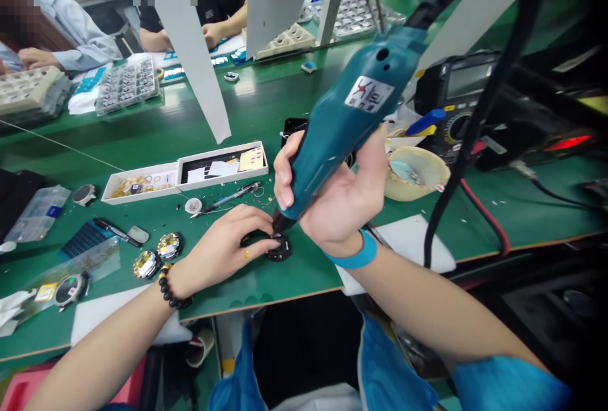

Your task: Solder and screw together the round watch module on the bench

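Observation:
My right hand (349,192) is wrapped round a teal electric screwdriver (342,113), tilted with its dark tip pointing down and left. That tip meets a small black round part (279,248), which looks like a watch case, on the green bench. Thumb and fingers of my left hand (232,243) pinch this part from its left side and keep it against the bench. The screwdriver's bit and the exact contact point are hidden by the nose and fingers. Left of my left hand lie two round watch movements with circuitry (156,254).
White trays (175,173) with small rings and labels stand behind my left hand. A cream bowl (418,173) and a multimeter (463,101) are at right. A thick black cable (498,94) loops down beside my right forearm. Co-workers sit across the bench.

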{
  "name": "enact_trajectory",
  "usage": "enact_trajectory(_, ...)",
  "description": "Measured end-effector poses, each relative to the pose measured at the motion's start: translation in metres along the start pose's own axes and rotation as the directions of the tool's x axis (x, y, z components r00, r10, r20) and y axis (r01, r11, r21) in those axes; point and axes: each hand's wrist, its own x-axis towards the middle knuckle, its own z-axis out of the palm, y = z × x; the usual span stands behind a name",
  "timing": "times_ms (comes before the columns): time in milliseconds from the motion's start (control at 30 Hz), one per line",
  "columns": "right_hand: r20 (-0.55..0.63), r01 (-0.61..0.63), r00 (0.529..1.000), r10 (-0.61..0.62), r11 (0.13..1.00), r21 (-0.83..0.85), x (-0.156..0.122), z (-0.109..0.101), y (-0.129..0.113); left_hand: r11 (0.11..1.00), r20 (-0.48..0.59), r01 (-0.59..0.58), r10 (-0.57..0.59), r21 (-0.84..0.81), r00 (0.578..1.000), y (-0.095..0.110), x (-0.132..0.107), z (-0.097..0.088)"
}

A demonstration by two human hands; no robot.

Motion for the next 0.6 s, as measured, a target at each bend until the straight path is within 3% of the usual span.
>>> enact_trajectory(100,0.008,-0.008,1.000,0.008,1.000,0.005,0.001,-0.003,-0.001,0.999,-0.031,0.023,-0.024,-0.028,0.999,-0.001,0.001,-0.001)
enact_trajectory(600,0.137,-0.049,0.989,0.052,0.999,-0.020,-0.008,-0.008,0.014,0.999,0.078,-0.025,0.023,0.024,0.997,-0.001,0.002,0.001)
